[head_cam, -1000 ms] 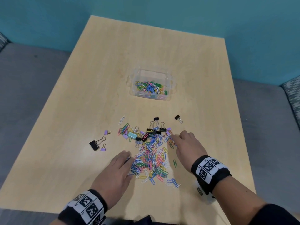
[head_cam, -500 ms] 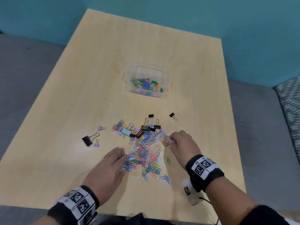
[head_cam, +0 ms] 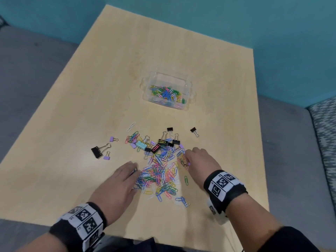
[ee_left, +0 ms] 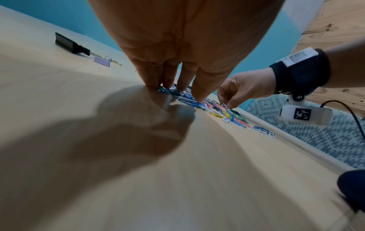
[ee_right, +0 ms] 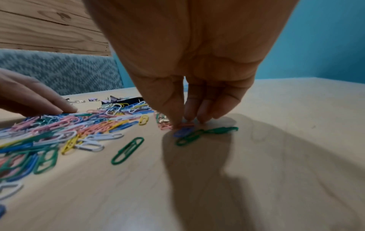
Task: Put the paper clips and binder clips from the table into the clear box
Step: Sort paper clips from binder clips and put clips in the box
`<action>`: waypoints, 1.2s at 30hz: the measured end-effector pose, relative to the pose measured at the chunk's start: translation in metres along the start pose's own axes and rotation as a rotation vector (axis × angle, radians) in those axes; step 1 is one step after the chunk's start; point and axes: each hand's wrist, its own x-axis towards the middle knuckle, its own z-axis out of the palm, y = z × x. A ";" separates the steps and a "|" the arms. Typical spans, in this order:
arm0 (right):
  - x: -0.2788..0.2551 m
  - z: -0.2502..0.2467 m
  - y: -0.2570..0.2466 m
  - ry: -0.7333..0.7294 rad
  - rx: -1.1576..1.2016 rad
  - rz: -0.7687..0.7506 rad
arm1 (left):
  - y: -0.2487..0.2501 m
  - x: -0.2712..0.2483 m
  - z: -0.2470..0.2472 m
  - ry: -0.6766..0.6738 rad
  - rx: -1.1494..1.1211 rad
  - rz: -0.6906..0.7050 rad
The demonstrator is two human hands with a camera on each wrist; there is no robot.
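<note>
A heap of coloured paper clips (head_cam: 160, 175) lies on the wooden table (head_cam: 72, 124) near me, with binder clips mixed into its far side. My left hand (head_cam: 134, 170) lies flat, its straight fingers (ee_left: 197, 93) pressing the heap's left edge. At the heap's right edge my right hand (head_cam: 187, 159) is curled, thumb and fingers pinching a few paper clips (ee_right: 183, 131) against the tabletop. The clear box (head_cam: 189, 84) stands farther back at centre, with paper clips in it.
Loose binder clips lie around the heap: a large black one (head_cam: 96, 151) and two purple ones (head_cam: 111, 139) on the left, and a small black one (head_cam: 193, 130) on the right. A grey sofa surrounds the table. A single green paper clip (ee_right: 127, 150) lies near my right hand.
My right hand has drawn a little toward me along the heap's right edge and closed its fingers on a few clips. My left hand stays at the left edge.
</note>
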 end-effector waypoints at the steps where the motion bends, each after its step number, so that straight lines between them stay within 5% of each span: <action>1: 0.001 0.000 0.000 0.005 0.022 -0.006 | -0.001 -0.001 0.001 -0.002 -0.007 -0.006; 7: 0.006 -0.007 0.013 0.102 0.522 0.255 | -0.002 -0.001 0.000 0.027 -0.020 0.009; 12: 0.023 -0.016 0.021 0.248 0.653 0.424 | -0.002 0.000 -0.001 -0.001 -0.001 0.010; 20: 0.041 -0.010 -0.011 0.155 0.161 -0.003 | -0.002 -0.001 -0.002 -0.014 -0.009 0.006; 36: 0.055 -0.017 -0.010 0.064 0.011 -0.072 | -0.003 0.000 0.004 -0.014 0.003 -0.023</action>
